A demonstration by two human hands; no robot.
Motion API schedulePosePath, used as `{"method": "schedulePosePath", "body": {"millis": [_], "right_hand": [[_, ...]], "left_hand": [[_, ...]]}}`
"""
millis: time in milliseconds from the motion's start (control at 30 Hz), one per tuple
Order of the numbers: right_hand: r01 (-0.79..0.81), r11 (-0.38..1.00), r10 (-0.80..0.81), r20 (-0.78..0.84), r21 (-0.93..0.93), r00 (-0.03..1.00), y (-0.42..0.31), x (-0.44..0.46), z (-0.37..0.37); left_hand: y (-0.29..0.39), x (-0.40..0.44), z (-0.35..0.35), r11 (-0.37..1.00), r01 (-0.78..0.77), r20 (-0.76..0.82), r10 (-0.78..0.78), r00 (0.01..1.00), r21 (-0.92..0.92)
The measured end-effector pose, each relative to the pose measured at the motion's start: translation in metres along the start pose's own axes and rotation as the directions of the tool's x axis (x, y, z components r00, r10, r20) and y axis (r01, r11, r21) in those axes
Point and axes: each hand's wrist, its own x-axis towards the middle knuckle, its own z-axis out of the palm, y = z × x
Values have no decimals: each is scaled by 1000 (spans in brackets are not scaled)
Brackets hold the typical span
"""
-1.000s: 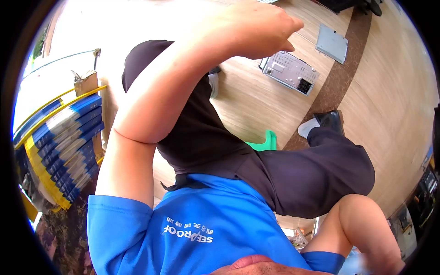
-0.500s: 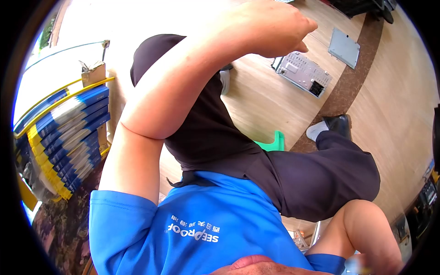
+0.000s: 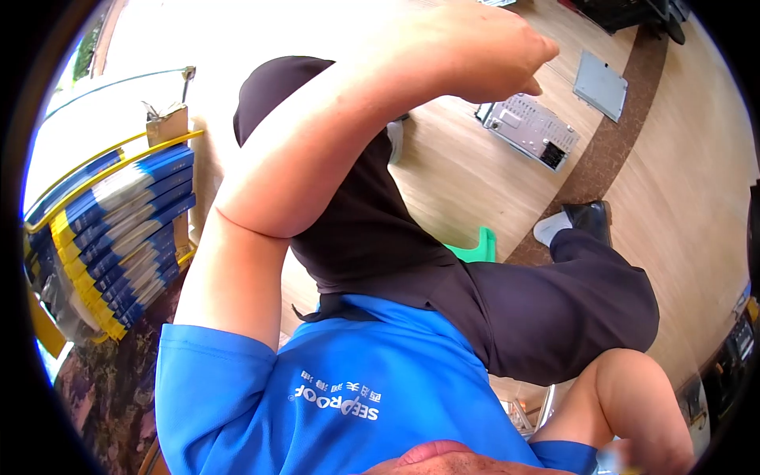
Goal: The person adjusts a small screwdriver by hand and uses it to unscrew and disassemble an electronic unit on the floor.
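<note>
My left hand (image 3: 499, 55) reaches out at the top of the head view, seen from its back, above a silver metal box (image 3: 532, 131) on the floor. Two of its fingertips stick out apart, with nothing visible between them; the other fingers are hidden. Whether it touches the box I cannot tell. Flat on the floor beyond the box lies a grey metal panel (image 3: 600, 85). At the bottom right, my right hand (image 3: 661, 455) is raised on a bent arm close to the camera and blurred. A small pale-blue thing (image 3: 611, 459) shows at its fingers, too blurred to name.
Part of a green plastic stool (image 3: 479, 247) shows between my legs. Blue and yellow boxes (image 3: 119, 245) are stacked at the left, by a yellow rail. My shoe (image 3: 590, 222) rests on the floor's brown strip. Black things (image 3: 625, 12) stand at the top right.
The floor items and my left hand have shifted slightly right in the view. The box and panel keep their places relative to each other. My right hand stays where it was.
</note>
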Motion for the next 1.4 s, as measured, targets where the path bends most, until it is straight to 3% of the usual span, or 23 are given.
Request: {"method": "schedulePosePath", "body": {"millis": [33, 67, 100, 233, 300, 400, 533, 600, 733, 800, 933, 1033, 1233, 1333, 1400], "right_hand": [[81, 994, -92, -153, -73, 984, -1, -2, -1], [-24, 1000, 24, 85, -4, 996, -4, -1, -14], [-141, 989, 121, 328, 38, 937, -8, 3, -25], [-248, 968, 220, 336, 43, 916, -12, 12, -28], [-390, 921, 360, 432, -21, 827, -14, 19, -33], [-434, 897, 341, 490, 87, 803, -8, 26, -41], [-389, 920, 334, 444, 36, 832, -9, 15, -28], [-229, 973, 217, 230, 25, 949, -10, 11, -23], [-214, 975, 177, 395, 53, 902, -12, 5, -20], [-275, 959, 276, 453, -69, 848, -13, 4, -14], [-338, 941, 314, 438, -23, 843, -10, 4, -10], [-371, 924, 371, 451, -94, 811, -8, -1, -4], [-228, 971, 176, 438, 68, 882, -11, 10, -25], [-219, 974, 175, 408, 64, 896, -12, 7, -22], [-291, 957, 269, 371, 4, 889, -13, 7, -19]], "left_hand": [[1, -3, -4, 1000, 5, 4, -5, 1000, 4], [3, -7, -11, 999, -18, 6, 18, 1000, -28], [5, -9, -13, 998, -31, 3, 31, 1000, -46], [7, -11, -7, 998, -57, -34, 56, 998, -4], [2, -7, -2, 995, -90, -39, 89, 995, -31], [0, -6, -1, 993, -106, -38, 104, 994, -45], [0, -4, 0, 993, -113, -38, 112, 993, -16], [0, -5, 0, 994, -108, -35, 107, 994, -32], [3, -4, -5, 995, -83, -4, 83, 997, -55], [3, 0, -6, 996, -63, 41, 66, 997, -68], [0, -1, 4, 994, -97, -10, 96, 995, -46], [-3, 6, 12, 998, -39, -12, 39, 999, -53], [3, -11, -2, 995, -87, -61, 83, 995, -54], [1, -2, 1, 998, -54, -9, 54, 999, -44], [3, -1, -4, 995, -41, 35, 44, 998, -96]]}}
